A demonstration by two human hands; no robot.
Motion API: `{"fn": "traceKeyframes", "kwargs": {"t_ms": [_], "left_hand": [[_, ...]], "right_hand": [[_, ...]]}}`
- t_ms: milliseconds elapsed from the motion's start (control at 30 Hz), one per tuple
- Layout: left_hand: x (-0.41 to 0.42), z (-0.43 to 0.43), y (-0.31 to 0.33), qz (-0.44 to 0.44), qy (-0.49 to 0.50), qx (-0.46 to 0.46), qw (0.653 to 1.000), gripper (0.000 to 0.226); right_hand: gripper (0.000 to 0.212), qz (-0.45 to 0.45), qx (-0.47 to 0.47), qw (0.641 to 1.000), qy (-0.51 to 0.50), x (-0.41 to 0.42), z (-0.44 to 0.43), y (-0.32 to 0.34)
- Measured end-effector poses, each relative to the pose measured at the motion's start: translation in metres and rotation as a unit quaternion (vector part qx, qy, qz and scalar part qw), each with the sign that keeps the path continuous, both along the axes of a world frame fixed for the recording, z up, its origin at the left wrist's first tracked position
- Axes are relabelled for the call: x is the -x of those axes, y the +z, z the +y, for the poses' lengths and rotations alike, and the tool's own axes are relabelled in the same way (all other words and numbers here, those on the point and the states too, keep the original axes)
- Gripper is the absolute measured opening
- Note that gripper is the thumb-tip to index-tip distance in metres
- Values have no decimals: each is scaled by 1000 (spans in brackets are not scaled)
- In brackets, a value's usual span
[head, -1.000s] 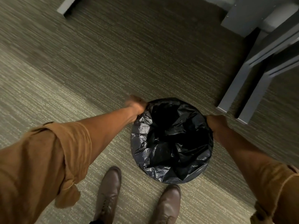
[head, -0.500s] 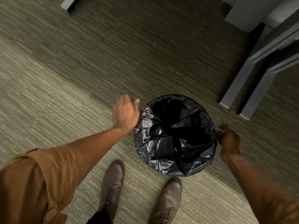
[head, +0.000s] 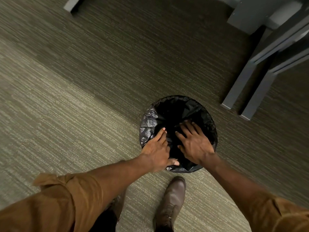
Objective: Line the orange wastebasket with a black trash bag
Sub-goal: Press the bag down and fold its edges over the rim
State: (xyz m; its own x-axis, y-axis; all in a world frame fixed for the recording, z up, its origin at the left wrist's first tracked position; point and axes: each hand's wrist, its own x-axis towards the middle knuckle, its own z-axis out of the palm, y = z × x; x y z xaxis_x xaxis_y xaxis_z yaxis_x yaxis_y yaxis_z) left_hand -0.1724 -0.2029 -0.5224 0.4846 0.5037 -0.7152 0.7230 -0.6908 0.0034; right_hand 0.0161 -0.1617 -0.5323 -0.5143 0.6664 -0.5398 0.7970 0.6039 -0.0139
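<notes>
A black trash bag covers the round wastebasket on the carpet; its plastic is folded over the rim all round, so none of the orange basket shows. My left hand lies flat on the near left rim, fingers spread and reaching into the opening. My right hand is inside the opening, palm down with fingers spread, pressing on the bag's plastic. Neither hand grips anything.
Grey table legs stand just right of and behind the basket. Another grey leg is at the top left. My brown shoes stand directly in front of the basket on green-grey carpet.
Both hands left the outer sides of the rim, lifted away, then came down over the opening. My right hand is now inside the bag, my left on the near rim.
</notes>
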Motion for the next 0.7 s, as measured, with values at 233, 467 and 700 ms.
{"fn": "traceKeyframes", "kwargs": {"t_ms": [233, 467, 700], "left_hand": [[8, 4, -7, 87, 32, 133, 987, 106], [21, 1, -11, 19, 54, 85, 995, 109], [35, -9, -12, -145, 97, -64, 983, 55]], "right_hand": [[91, -244, 77, 965, 58, -2, 21, -23], [86, -148, 52, 987, 25, -17, 22, -31], [25, 152, -154, 930, -297, 0, -12, 0]]}}
